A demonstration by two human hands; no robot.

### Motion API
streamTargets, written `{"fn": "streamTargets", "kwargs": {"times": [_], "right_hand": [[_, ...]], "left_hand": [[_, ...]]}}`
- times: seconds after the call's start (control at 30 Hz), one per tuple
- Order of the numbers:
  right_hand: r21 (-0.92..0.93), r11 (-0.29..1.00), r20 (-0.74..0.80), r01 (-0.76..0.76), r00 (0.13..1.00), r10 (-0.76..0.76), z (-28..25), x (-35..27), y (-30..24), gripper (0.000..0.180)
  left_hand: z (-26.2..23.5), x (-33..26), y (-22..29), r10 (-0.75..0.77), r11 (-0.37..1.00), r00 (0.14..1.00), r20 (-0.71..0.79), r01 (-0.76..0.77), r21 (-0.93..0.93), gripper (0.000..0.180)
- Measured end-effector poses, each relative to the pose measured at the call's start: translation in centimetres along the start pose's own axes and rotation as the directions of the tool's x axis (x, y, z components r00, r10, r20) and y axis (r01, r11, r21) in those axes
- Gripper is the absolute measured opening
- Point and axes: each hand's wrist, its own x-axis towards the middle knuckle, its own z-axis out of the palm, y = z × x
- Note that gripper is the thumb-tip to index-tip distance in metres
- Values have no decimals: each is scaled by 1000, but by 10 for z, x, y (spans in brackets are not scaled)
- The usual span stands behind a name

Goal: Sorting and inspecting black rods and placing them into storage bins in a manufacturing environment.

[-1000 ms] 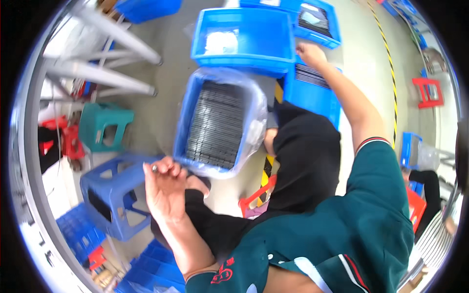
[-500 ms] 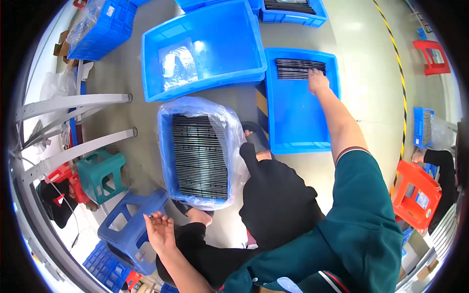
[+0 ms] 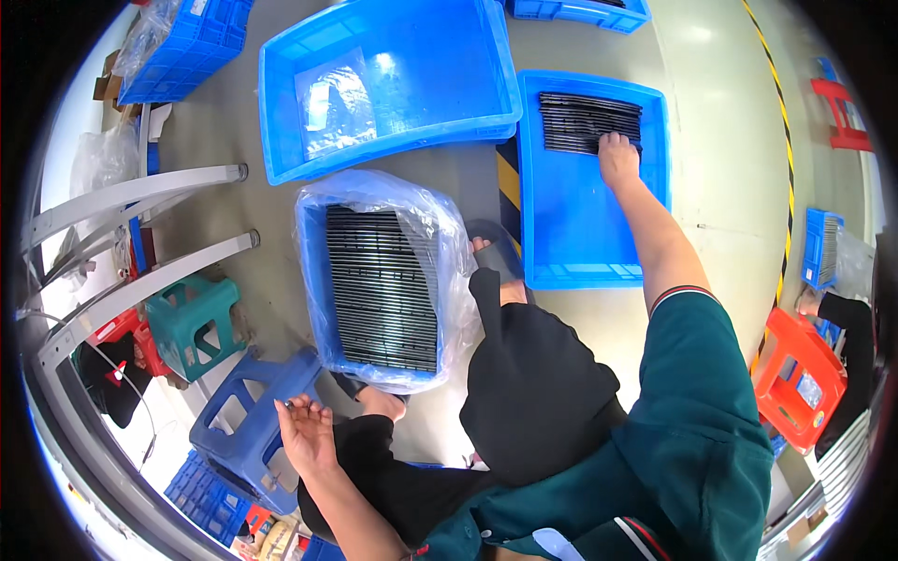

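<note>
My right hand reaches far into a blue bin. Its fingers close over the near edge of a stack of thin black strips lying at the bin's far end. How many strips it grips is hidden. My left hand is raised palm up above a blue stool, fingers curled, with a small dark piece pinched at the tip of thumb and forefinger. Between my feet and the larger bin stands a plastic-lined blue bin filled with rows of black strips.
A large blue bin holding a clear plastic bag stands ahead. To the left are a blue stool, a green stool and metal frame legs. A red stool stands at right, near another person's leg.
The black strips under my right hand have spread toward me and tilted. My view has shifted slightly. My left hand keeps its pinch.
</note>
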Motion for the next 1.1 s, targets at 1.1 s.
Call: {"fn": "streamTargets", "kwargs": {"times": [1.1], "right_hand": [[-221, 835, 732, 504, 652, -199, -111, -101, -18, 22]], "left_hand": [[-25, -71, 27, 261, 947, 946, 191, -214, -238, 30]]}}
